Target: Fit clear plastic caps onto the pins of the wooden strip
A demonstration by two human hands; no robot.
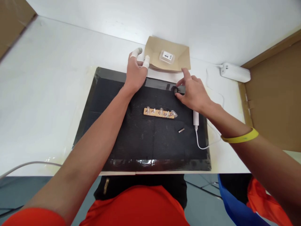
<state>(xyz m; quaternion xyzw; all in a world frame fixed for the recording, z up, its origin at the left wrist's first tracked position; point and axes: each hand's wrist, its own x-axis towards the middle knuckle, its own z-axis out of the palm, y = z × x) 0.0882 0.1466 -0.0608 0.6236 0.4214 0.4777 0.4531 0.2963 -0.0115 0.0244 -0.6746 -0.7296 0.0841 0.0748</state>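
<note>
My left hand point(137, 70) hovers by the left edge of a folded brown paper tray point(150, 53), with white covers on its thumb and index finger. Those fingers are apart and hold nothing. At the mat's back right, my right hand point(194, 91) has its thumb and middle finger around a small dark and clear piece point(176, 90); its index finger points toward the tray. A clear plastic box point(167, 56) with a white label sits in the tray. On the black mat point(131, 138) lies a tan strip point(152, 114) with several clear and metallic bits along it.
A small metallic cylinder point(181, 130) lies on the mat. Under my right wrist is a white stick-shaped device point(196, 118) with a white cable. A white power box point(235, 72) stands at the right by a cardboard panel point(275, 97). A grey cable point(30, 164) crosses the left front.
</note>
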